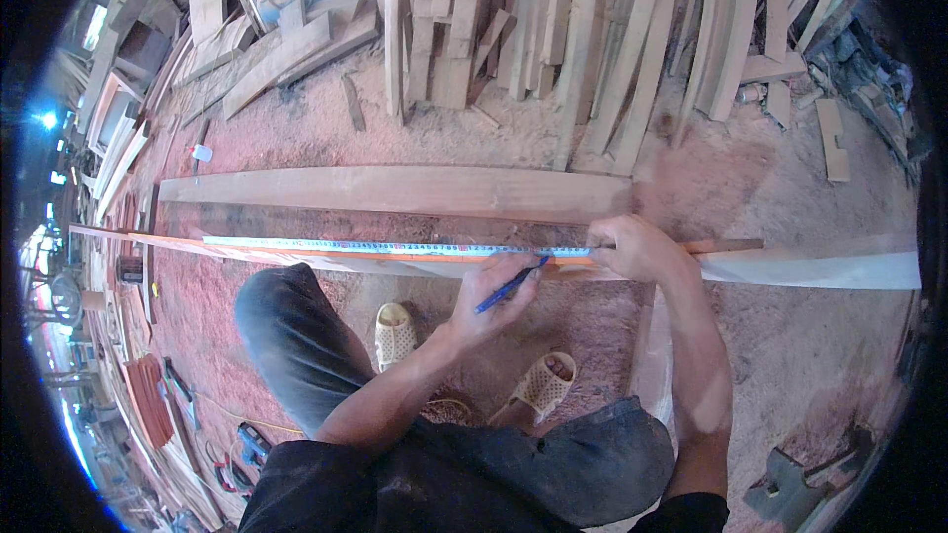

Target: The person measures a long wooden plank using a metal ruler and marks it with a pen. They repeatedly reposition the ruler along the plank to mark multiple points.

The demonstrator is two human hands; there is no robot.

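Observation:
My left hand (pixel 499 291) is closed around a blue pen (pixel 509 284), whose upper end points toward the boards. Its fingertips rest by a white measuring tape (pixel 395 247), stretched out from left to right. At the tape's right end my right hand (pixel 632 245) pinches it with thumb and fingers. Under the tape runs a long narrow board with an orange edge (pixel 267 246), and a pale board (pixel 810 269) reaches on toward the far right. Just beyond lies a wider plank (pixel 395 190), roughly parallel to the tape.
Many cut boards (pixel 553 20) lean and lie along the far side. A wooden beam (pixel 652 355) runs toward me beside my right forearm. My feet, in pale sandals (pixel 543 383), stand close below the boards. A power tool (pixel 254 444) lies at the lower left. Sawdust covers the floor.

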